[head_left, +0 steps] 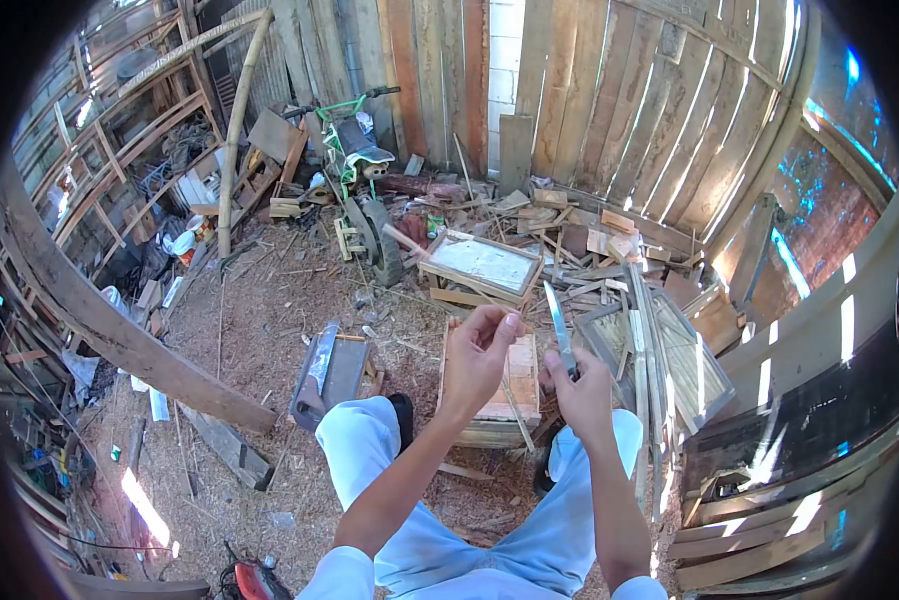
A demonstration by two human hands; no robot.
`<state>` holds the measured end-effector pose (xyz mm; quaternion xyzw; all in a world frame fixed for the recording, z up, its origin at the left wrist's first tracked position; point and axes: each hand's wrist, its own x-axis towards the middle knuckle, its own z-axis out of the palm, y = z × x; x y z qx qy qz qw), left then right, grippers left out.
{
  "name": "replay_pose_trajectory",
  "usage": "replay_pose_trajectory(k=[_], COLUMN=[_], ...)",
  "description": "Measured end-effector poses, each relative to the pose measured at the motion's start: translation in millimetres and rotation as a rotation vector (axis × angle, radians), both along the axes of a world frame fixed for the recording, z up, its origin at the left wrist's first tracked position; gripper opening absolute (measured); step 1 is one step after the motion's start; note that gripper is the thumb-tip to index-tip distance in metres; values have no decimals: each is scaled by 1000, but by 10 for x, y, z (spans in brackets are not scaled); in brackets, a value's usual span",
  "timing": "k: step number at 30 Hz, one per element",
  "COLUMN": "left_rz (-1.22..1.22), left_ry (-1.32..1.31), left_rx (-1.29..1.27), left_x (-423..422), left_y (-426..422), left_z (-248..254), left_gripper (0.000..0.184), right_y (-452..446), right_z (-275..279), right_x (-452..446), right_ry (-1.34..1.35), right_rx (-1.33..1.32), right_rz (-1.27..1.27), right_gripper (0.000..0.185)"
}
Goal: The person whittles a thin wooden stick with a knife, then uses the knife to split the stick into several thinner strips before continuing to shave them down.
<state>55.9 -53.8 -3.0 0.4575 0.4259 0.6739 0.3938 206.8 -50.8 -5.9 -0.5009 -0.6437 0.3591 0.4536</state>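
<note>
My right hand [582, 385] is wrapped round the handle of a knife [557, 318], whose blade points up and away from me. To its left, my left hand [482, 355] is raised with thumb and fingertips pinched together; whatever lies between them is too small to make out. Below and between the hands stands a wooden box [523, 380] in front of my knees. A thin wooden strip [518, 412] leans across this box. Farther off, a wooden frame tray [485, 258] with a whitish surface sits among wood scraps.
A handsaw [322, 358] lies on a dark board [346, 370] left of the box. Beyond stand a small green motorbike [355, 150] and piles of wood offcuts [570, 235]. A curved beam [120, 325] crosses the left side. Long slats [650, 370] lie at the right.
</note>
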Motion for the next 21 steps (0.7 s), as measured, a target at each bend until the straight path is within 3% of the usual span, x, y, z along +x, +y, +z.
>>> replay_pose_trajectory(k=[3,6,11,13,15,17,19,21], left_rz=[3,132,272,215,154,55,-37,-208], left_ry=[-2,68,-124,-140,-163,186,257,566], left_rx=[74,114,179,154,131,-145,-137,-145], left_x=[-17,-246,-727,-841,-967,-1066,-965,-833], left_y=[-58,-196,-472,-580,-703,-842,-902,-948], left_z=[-32,94,284,332,329,284,267,257], left_gripper=[13,12,10,8,6,6,9,13], right_y=[92,123,172,242,230,309,338,340], right_z=[49,187,395,344,426,485,548,593], right_x=[31,107,240,280,270,339,372,335], right_ry=[-143,-204,-217,-223,48,-1,26,78], right_rx=[125,50,138,159,130,66,120,154], right_rz=[-59,-47,24,37,57,44,66,84], right_gripper=[23,20,17,16,15,14,13,13])
